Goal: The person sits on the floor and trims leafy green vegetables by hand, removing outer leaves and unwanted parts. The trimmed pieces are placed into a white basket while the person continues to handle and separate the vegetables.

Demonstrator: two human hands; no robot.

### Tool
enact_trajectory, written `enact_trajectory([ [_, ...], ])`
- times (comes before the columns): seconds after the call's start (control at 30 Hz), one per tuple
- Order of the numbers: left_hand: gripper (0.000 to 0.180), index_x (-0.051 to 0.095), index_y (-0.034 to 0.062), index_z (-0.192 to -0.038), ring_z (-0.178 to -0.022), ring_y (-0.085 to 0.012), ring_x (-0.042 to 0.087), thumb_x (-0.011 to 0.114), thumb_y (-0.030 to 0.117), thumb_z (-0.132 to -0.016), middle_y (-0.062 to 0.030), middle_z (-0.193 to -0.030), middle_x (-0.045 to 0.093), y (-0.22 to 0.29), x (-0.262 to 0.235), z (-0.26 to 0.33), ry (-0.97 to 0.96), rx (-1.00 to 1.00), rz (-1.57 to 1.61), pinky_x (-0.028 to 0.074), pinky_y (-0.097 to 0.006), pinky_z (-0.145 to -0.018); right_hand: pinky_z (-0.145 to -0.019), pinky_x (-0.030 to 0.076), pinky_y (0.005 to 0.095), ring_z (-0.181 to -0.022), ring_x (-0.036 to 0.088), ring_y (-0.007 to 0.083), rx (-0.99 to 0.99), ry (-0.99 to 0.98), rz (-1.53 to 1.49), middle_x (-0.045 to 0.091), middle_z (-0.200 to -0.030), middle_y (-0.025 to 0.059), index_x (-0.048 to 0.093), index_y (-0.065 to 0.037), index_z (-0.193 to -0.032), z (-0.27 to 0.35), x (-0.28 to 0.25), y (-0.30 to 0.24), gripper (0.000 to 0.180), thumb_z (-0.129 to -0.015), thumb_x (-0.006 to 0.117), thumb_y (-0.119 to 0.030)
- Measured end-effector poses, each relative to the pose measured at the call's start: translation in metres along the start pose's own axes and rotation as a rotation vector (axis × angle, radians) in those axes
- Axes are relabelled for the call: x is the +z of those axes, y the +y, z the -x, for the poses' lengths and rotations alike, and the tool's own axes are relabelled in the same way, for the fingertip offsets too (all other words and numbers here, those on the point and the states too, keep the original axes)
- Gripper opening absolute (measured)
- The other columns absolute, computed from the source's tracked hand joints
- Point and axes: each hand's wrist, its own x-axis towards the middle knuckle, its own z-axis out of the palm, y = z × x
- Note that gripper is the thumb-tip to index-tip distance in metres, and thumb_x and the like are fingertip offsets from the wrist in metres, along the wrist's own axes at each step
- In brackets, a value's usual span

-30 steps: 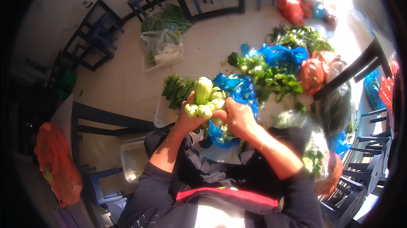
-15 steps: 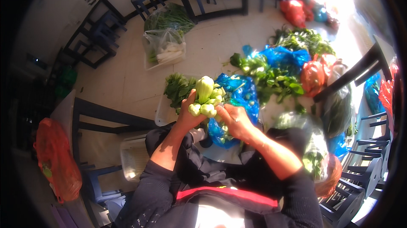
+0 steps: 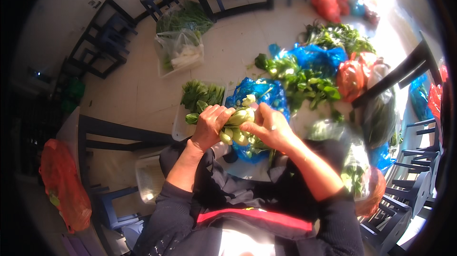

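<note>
A bunch of bok choy [image 3: 241, 118] is gripped in my left hand [image 3: 209, 123], its pale stem ends turned toward the right. My right hand [image 3: 273, 126] has its thumb pressed against the stems and its fingers curled at their far side. Below and beyond my hands lies an opened blue plastic bag [image 3: 273, 89], partly hidden, with greens in it. Just past my left hand stands a white plastic basket [image 3: 177, 125] holding leafy greens [image 3: 205, 93].
Loose leafy greens [image 3: 309, 84] and red bags [image 3: 351, 80] lie to the right. At the far left sits a clear bag of white vegetables [image 3: 186, 57]. A dark frame [image 3: 124, 130] stands left, above an empty white basket [image 3: 150, 177]; stools [image 3: 404, 194] line the right.
The bok choy has tipped from upright to lying sideways, its stems now toward the right. My right hand has shifted slightly up and around it. The basket of greens shows more fully.
</note>
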Motion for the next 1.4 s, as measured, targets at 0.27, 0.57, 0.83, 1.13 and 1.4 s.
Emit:
enact_trajectory([
  [0.27,0.038,0.057,0.0084,-0.106,-0.070,-0.0275,0.058,0.071,0.015,-0.071,-0.0078,-0.081,0.059,-0.001,-0.004,0.004,-0.064,-0.004,-0.102,0.046,-0.039,-0.063,-0.058,0.045,0.0433,-0.064,0.059,0.0359,-0.093,-0.004,0.089,0.056,-0.067,0.0155,0.047,-0.002,-0.082,0.005,0.011,0.005,0.059,-0.083,0.069,-0.057],
  [0.57,0.039,0.057,0.0091,-0.106,-0.070,-0.0267,0.058,0.072,0.016,-0.071,-0.0069,-0.082,0.058,-0.004,-0.006,0.004,-0.065,-0.011,-0.107,0.045,-0.039,-0.063,-0.060,0.047,0.0419,-0.064,0.059,0.0355,-0.185,0.133,0.162,0.054,-0.071,0.0131,0.047,-0.003,-0.086,-0.001,0.008,0.005,0.063,-0.073,0.077,-0.058],
  [0.83,0.038,0.057,0.0101,-0.106,-0.070,-0.0272,0.058,0.072,0.016,-0.071,-0.0071,-0.082,0.059,-0.002,-0.005,0.006,-0.062,0.013,-0.069,0.045,-0.039,-0.063,-0.060,0.047,0.0436,-0.065,0.060,0.0373,-0.139,-0.004,0.107,0.057,-0.069,0.0154,0.048,-0.002,-0.083,0.003,0.013,0.006,0.061,-0.079,0.072,-0.058],
  [1.13,0.036,0.058,0.0108,-0.106,-0.071,-0.0280,0.059,0.070,0.013,-0.071,-0.0085,-0.081,0.059,-0.008,0.001,0.008,-0.101,-0.011,-0.143,0.046,-0.039,-0.064,-0.059,0.044,0.0296,-0.066,0.050,0.0102,0.058,-0.071,-0.542,0.058,-0.075,-0.0014,0.062,0.001,-0.100,0.007,0.039,0.016,0.048,-0.098,0.057,-0.047],
  [1.4,0.032,0.060,0.0118,-0.104,-0.077,-0.0264,0.060,0.067,0.010,-0.073,-0.0054,-0.081,0.057,-0.010,0.024,0.019,-0.238,-0.077,-0.239,0.047,-0.039,-0.066,-0.036,0.027,0.0276,-0.039,0.037,0.0111,0.556,-0.033,-0.727,0.041,-0.051,-0.0020,0.045,-0.012,-0.061,0.014,0.055,0.029,0.062,-0.096,0.045,-0.064],
])
